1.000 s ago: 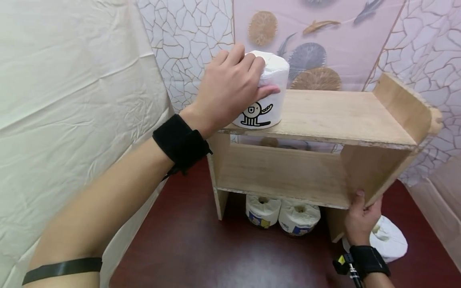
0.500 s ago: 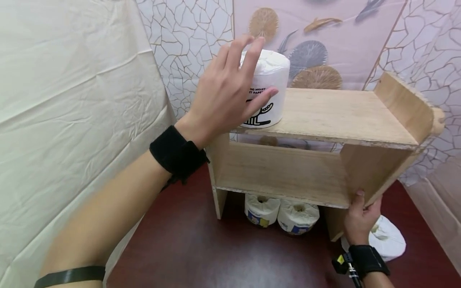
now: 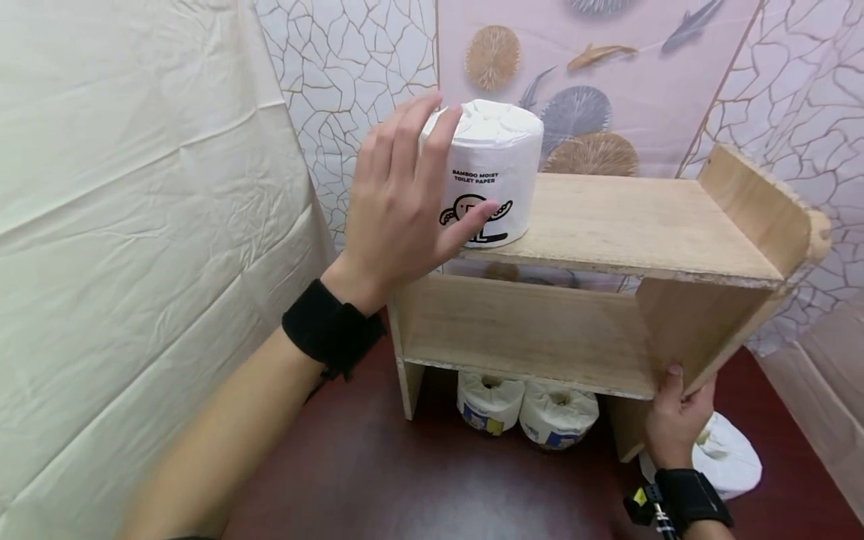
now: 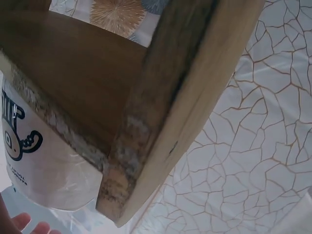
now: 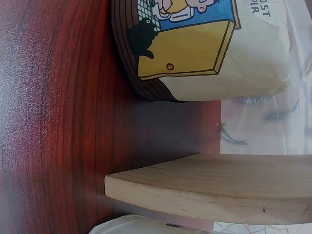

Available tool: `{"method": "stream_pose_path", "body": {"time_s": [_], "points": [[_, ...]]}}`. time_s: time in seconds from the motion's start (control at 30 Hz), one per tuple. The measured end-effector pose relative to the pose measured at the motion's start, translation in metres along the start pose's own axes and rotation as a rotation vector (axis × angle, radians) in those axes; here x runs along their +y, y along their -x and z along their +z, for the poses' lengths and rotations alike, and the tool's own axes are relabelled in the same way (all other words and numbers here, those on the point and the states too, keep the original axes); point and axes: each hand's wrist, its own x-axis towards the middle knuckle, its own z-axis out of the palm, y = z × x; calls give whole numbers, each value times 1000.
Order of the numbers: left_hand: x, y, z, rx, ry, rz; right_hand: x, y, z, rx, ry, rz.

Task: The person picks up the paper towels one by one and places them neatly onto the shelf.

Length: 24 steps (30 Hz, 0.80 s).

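A white toilet roll (image 3: 496, 157) with a black cartoon figure stands upright on the left end of the wooden shelf unit's (image 3: 641, 225) top board. My left hand (image 3: 398, 195) is beside its left front, fingers extended and spread, thumb across the printed figure in the head view. In the left wrist view, fingertips (image 4: 41, 228) show at the bottom corner near the roll (image 4: 53, 165), seen upside down. My right hand (image 3: 675, 427) grips the unit's right side panel low down, thumb on the inner face. Another toilet roll (image 3: 729, 457) lies behind that hand, partly hidden.
Two toilet rolls stand side by side on the dark red table (image 3: 378, 480) beneath the lower board (image 3: 526, 322), the left roll (image 3: 489, 405) touching the right roll (image 3: 559, 416). A cream cloth (image 3: 148, 187) hangs at the left; a patterned backdrop (image 3: 351, 75) stands behind.
My left hand has loosened from the toilet roll, its fingers straightening and drawing left and down off the top. The roll stays put on the top board. My right hand keeps its hold.
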Motion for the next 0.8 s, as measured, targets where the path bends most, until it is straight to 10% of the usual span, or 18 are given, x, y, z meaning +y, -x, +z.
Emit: {"method": "stream_pose_path", "body": {"time_s": [0.47, 0.8], "points": [[12, 65, 28, 144, 50, -32, 0, 1, -2, 0, 8, -18], [17, 115, 42, 177, 107, -297, -1, 2, -3, -14, 39, -3]]}}
